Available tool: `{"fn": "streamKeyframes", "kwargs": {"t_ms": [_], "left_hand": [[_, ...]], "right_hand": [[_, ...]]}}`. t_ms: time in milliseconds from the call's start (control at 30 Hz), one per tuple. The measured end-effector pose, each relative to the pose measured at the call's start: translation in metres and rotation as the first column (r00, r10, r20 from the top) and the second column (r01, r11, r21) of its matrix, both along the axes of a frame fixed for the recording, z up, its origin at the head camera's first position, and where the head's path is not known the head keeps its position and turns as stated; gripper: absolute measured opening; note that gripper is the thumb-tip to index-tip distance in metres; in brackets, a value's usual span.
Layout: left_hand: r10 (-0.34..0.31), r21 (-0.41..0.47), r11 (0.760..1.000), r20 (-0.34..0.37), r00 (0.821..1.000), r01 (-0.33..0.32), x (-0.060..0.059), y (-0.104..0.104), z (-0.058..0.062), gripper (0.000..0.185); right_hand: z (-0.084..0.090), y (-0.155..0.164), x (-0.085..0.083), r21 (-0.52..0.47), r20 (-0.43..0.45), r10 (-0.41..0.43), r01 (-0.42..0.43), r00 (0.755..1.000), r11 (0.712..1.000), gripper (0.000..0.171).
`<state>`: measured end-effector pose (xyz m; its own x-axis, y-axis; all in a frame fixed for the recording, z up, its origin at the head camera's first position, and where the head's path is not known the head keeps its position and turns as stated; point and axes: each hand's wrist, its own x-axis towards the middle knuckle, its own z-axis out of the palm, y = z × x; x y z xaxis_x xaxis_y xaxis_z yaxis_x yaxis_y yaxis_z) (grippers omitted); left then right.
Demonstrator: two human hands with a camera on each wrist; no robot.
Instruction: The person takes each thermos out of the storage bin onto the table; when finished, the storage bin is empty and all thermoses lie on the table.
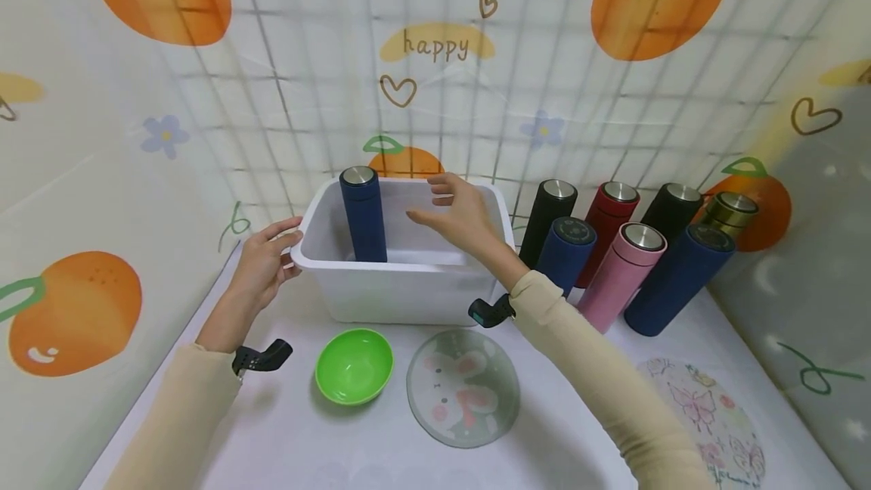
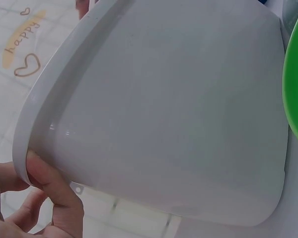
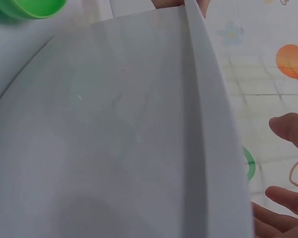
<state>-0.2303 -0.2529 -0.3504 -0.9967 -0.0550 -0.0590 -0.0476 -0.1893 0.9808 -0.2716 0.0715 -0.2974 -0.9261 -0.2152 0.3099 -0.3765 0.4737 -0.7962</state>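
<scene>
A white plastic bin (image 1: pixel 401 293) stands on the table, with one dark blue vacuum flask (image 1: pixel 367 218) upright in its left part. At the bin's left end, my left hand (image 1: pixel 261 263) pinches the rim; the left wrist view has the thumb and fingers (image 2: pixel 57 186) on either side of the lip. Over the right part of the bin is my right hand (image 1: pixel 459 214), its fingers spread and nothing between them. The right wrist view catches its fingertips (image 3: pixel 288 126) beyond the bin's rim (image 3: pixel 213 124).
To the bin's right stand several flasks: a pink one (image 1: pixel 622 274), a red one (image 1: pixel 599 225), a gold one (image 1: pixel 728 212), and black and blue ones. A green bowl (image 1: pixel 354 367) and a round rabbit mat (image 1: pixel 463 389) lie in front. Another round butterfly mat (image 1: pixel 711 418) is front right.
</scene>
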Motion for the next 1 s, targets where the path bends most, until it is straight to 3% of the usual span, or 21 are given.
{"fn": "streamKeyframes", "kwargs": {"t_ms": [567, 1000], "left_hand": [[0.019, 0.000, 1.000, 0.000, 1.000, -0.019, 0.000, 0.001, 0.000, 0.040], [0.007, -0.003, 1.000, 0.012, 1.000, -0.006, 0.000, 0.000, 0.002, 0.046]], "right_hand": [[0.003, -0.041, -0.015, 0.028, 0.025, 0.011, -0.012, 1.000, 1.000, 0.071], [0.009, -0.065, -0.025, 0.111, 0.021, 0.024, -0.026, 0.999, 0.993, 0.071]]}}
